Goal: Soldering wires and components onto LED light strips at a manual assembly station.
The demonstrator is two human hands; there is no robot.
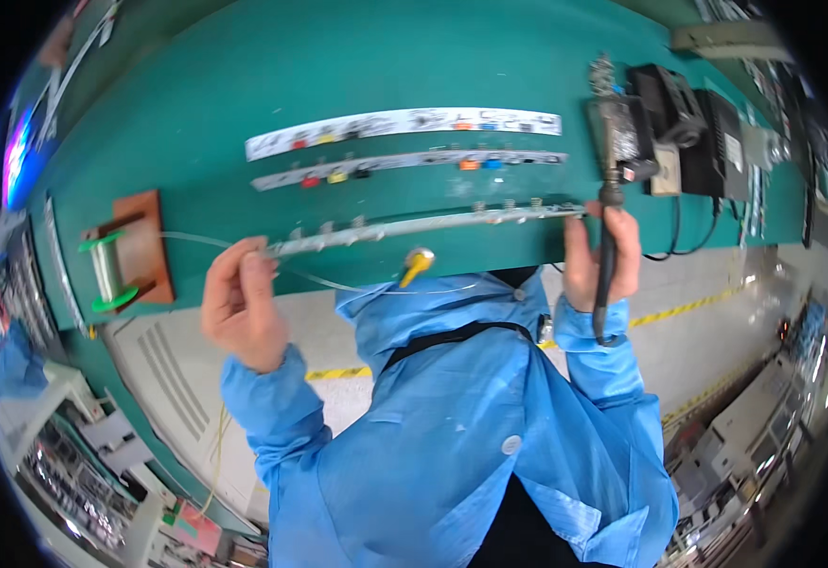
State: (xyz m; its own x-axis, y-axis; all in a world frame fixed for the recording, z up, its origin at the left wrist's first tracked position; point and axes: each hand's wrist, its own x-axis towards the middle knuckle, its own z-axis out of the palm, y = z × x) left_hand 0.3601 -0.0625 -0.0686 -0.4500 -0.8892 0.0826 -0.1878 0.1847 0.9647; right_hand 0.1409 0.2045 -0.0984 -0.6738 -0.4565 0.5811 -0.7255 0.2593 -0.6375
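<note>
A long narrow circuit board strip with small metal parts along it spans the space between my hands, tilted slightly up to the right. My left hand is closed, pinching its left end together with a thin solder wire. The wire runs from a green-ended spool, and its loose end curves below the strip. My right hand is closed around a soldering iron with a black handle and also touches the strip's right end. The iron's tip points away from me, toward a metal coil holder.
Two more strips lie on the green table: a wide white one and a narrower one with coloured parts. The spool sits on a brown stand. Black power units with cables stand right. A yellow-tabbed round piece lies near the front edge.
</note>
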